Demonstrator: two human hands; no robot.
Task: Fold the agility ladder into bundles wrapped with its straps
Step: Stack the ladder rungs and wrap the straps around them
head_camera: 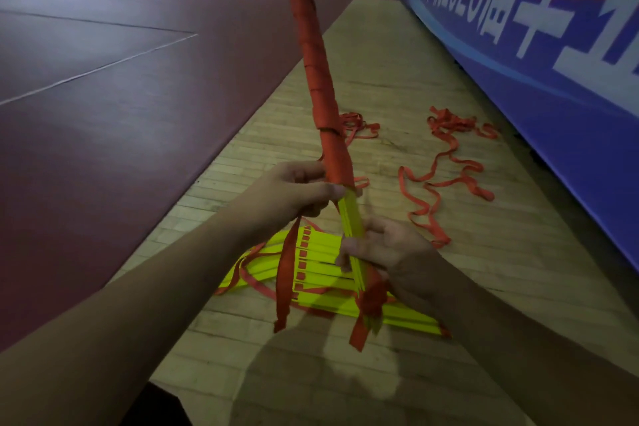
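Note:
A long bundle of yellow ladder rungs (351, 218) stands upright in front of me, most of its length wound in red strap (316, 73). My left hand (301, 190) pinches the strap at the lower edge of the winding. My right hand (383, 252) grips the bare yellow end of the bundle lower down. Loose red strap tails (285, 280) hang below both hands. A second stack of yellow rungs (332, 290) lies flat on the wooden floor beneath, with red strap threaded through it.
Loose red straps (439, 183) lie tangled on the wooden floor strip (380, 55) to the right and behind. A dark red court mat (103, 97) covers the left. A blue banner (536, 45) runs along the right edge.

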